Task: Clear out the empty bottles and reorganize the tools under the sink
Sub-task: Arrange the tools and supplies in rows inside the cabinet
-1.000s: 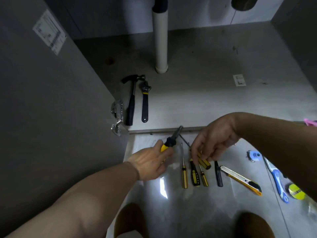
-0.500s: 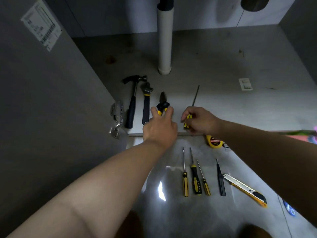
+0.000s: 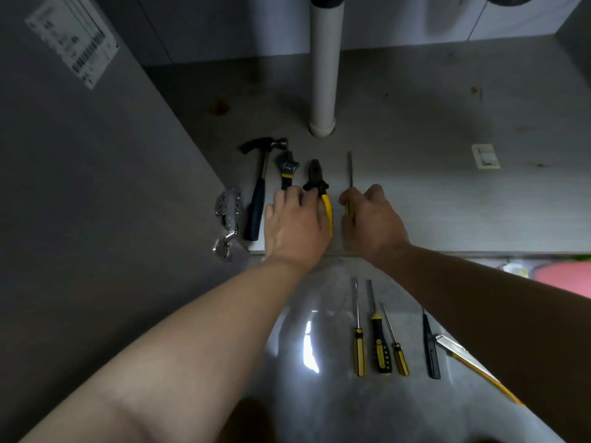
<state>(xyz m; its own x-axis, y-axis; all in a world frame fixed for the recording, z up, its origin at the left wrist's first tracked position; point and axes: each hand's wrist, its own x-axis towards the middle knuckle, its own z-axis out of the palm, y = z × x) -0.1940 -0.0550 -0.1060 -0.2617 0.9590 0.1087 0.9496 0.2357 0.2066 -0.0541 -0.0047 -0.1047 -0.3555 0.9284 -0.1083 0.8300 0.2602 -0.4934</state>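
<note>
On the cabinet floor point(image 3: 431, 193) lie a black hammer point(image 3: 259, 187), an adjustable wrench point(image 3: 287, 169), yellow-handled pliers point(image 3: 316, 179) and a long screwdriver point(image 3: 350, 169), side by side with heads pointing to the back. My left hand point(image 3: 295, 223) lies over the pliers' handles, fingers curled on them. My right hand point(image 3: 372, 220) grips the yellow handle of the screwdriver. On the tiled floor in front lie three more screwdrivers point(image 3: 379, 343), a dark pen-like tool point(image 3: 430, 350) and a yellow utility knife point(image 3: 473, 369).
A white drain pipe point(image 3: 323, 65) stands behind the tools. The open cabinet door point(image 3: 80, 187) with its metal hinge point(image 3: 227, 219) is on the left. A small white label point(image 3: 485, 156) lies on the cabinet floor at right. Something pink point(image 3: 566, 278) sits at the right edge.
Both hands carried the pliers and the long screwdriver from the tiled floor into the cabinet and set them down beside the wrench. The camera has leaned in closer.
</note>
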